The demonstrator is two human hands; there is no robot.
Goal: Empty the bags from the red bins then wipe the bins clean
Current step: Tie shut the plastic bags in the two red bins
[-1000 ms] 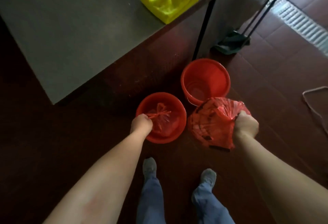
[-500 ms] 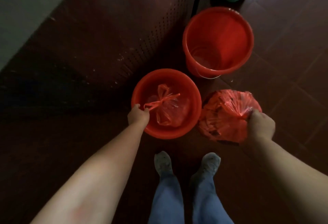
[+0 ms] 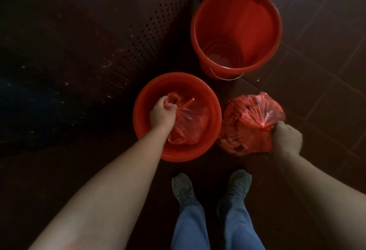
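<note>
Head view: left hand [image 3: 162, 115] grip clamped on binned bag [image 3: 190, 128] knot, right hand [image 3: 287, 138] grip on second bag [image 3: 249, 122] neck, limp film below (judged light, tearable).

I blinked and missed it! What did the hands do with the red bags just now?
The left hand moved inward from the rim of the near bin and took hold of the tied top of the bag inside it. The right hand still grips the other bag outside the bins, and the far bin still has no bag.

A dark perforated panel [image 3: 138, 31] at left — brown floor tiles [image 3: 326, 71] at right; grey shoes [image 3: 183, 188], blue trousers [image 3: 190, 228] below.
</note>
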